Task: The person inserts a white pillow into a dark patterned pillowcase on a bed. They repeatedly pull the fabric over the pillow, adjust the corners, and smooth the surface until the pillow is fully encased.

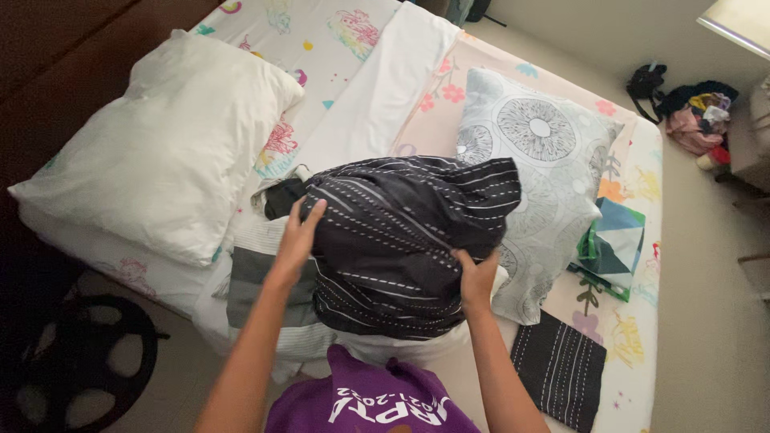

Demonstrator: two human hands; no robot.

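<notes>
Closest to me, the purple shirt (377, 401) fills the bottom edge, and both forearms reach up from it to the dark pillow (401, 240), a bulging bundle in black cloth with white dashed stripes, held up over the near edge of the bed (642, 321).

The right hand (477, 281) sits at the pillow's lower right side, fingers pressed into the fabric and curled around a fold. It is pinching cloth, though how deep I cannot tell. The left hand (301, 232) lies higher on the left side, fingers spread flat against the cover, thumb tucked behind. So the pillow sits squarely between the two hands, its bulk rising above and beyond both, its long axis running across from the left hand to the upper right corner. The right hand is the lower one and nearer the open bottom edge of the cover.

Just under the left hand I see grey and striped cloth (257, 289) draped off the mattress edge. Right of the right hand, a patterned grey pillow (545, 176) leans close beside the bundle, a second dark striped case (559, 369) lies flat below it, and a teal bag (613, 244) rests past it.

Farther left, a white pillow (160, 144) rests. Far right, on the floor, clothes (698, 116) are piled.
</notes>
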